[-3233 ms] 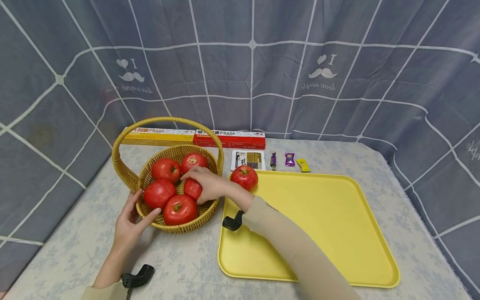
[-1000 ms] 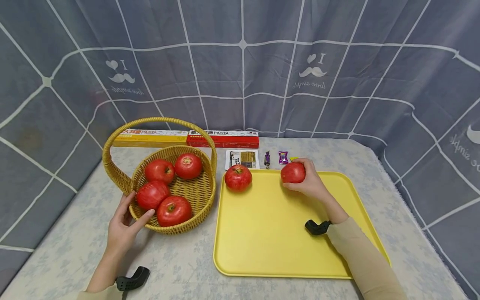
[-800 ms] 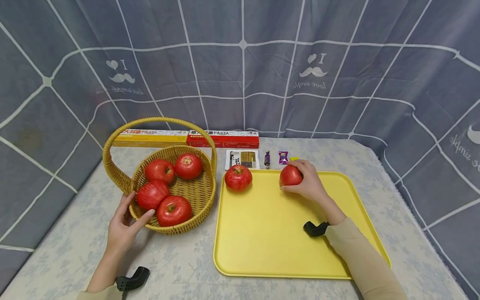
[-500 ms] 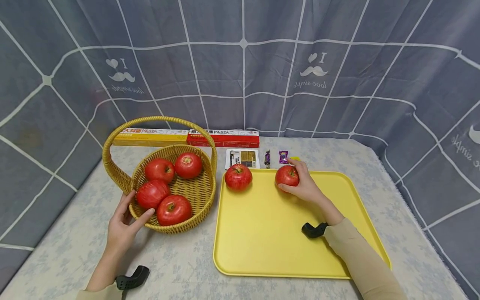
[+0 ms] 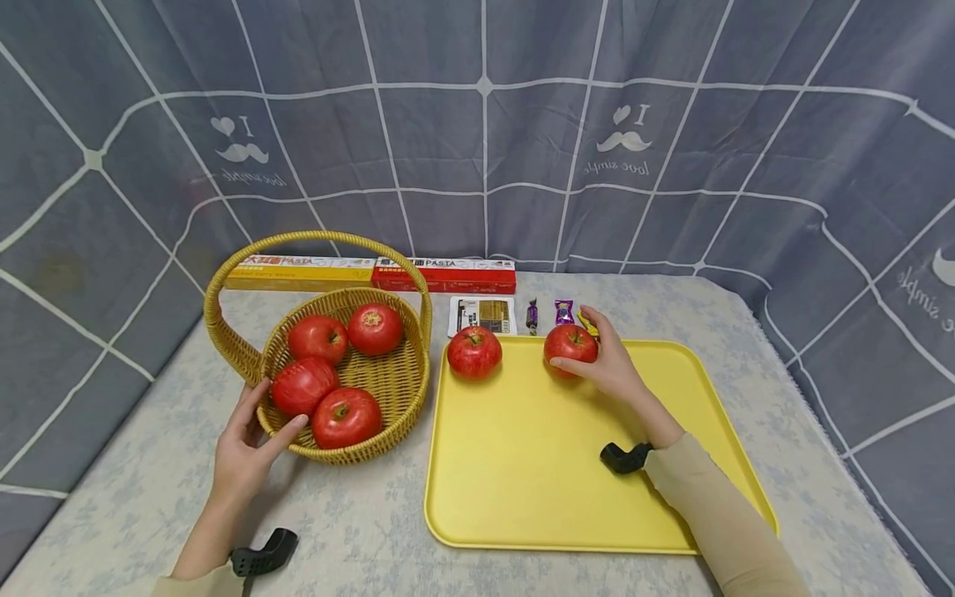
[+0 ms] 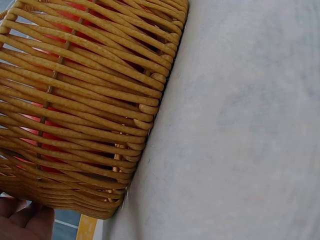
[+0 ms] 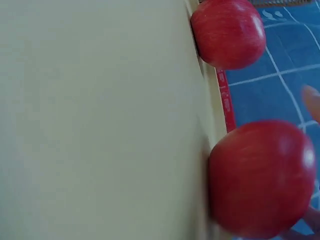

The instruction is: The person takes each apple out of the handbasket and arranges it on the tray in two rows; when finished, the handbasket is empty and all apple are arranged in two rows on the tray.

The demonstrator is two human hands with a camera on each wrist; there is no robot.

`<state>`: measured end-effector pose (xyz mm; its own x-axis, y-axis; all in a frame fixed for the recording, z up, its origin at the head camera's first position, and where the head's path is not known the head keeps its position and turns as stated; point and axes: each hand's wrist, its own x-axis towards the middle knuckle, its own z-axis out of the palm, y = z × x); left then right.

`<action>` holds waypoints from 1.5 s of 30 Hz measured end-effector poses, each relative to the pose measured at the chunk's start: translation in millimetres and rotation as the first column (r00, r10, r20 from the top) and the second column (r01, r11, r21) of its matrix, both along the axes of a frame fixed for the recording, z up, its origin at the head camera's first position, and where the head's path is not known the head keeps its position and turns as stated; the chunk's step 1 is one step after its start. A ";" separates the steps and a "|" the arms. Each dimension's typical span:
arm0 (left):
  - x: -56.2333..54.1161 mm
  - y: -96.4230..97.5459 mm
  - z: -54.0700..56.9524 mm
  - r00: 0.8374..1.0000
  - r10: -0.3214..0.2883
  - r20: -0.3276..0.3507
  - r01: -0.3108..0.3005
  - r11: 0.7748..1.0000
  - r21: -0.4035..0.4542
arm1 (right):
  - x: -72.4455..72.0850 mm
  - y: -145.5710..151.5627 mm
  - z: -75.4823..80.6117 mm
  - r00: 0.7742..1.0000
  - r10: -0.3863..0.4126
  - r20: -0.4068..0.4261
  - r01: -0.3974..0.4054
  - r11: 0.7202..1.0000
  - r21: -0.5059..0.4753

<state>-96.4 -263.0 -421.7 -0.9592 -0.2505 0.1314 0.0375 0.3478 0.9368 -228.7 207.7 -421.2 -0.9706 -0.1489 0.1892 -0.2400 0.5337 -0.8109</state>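
A wicker basket (image 5: 399, 423) with an arched handle holds several red apples (image 5: 346, 419). My left hand (image 5: 242, 456) holds the basket's near left side, with the thumb at the rim; its fingers show at the lower left of the left wrist view, against the woven wall. On the yellow tray (image 5: 567, 481) sit two red apples, one at the far left corner (image 5: 474, 354) and one farther right (image 5: 569, 344). My right hand (image 5: 613, 365) is spread around the right apple. In the right wrist view, a fingertip (image 7: 312, 102) stands apart from that apple.
Behind the basket lie a yellow pasta box (image 5: 298, 275) and a red pasta box (image 5: 448, 278). A flat white packet (image 5: 481, 316), two purple-wrapped candies (image 5: 564, 312) and a yellow-wrapped one (image 5: 588, 322) lie beyond the tray. A blue-grey curtain hangs behind.
The right hand has carried an apple from the basket to the tray, shifted it slightly left and loosened its fingers from it. The left hand stays at the basket.
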 end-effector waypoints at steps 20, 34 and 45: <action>-0.6 0.2 -0.2 1.000 0.012 0.005 -0.012 1.000 -0.010 | 24.2 -158.7 77.4 0.823 0.489 -0.290 -0.566 0.749 -0.343; -0.4 0.2 0.4 1.000 0.002 0.008 -0.002 1.000 -0.027 | 16.6 -236.9 46.1 0.599 0.801 0.010 -0.793 0.595 -0.127; -0.5 -1.0 -1.1 1.000 -0.005 -0.006 0.005 0.999 -0.038 | 5.4 -260.0 37.1 0.469 0.860 0.201 -0.880 0.476 0.017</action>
<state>-96.9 -264.0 -422.8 -0.9595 -0.2407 0.1467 0.0451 0.3827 0.9228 -223.3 -52.3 -384.1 -0.3394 -0.9405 -0.0127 -0.5157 0.1974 -0.8337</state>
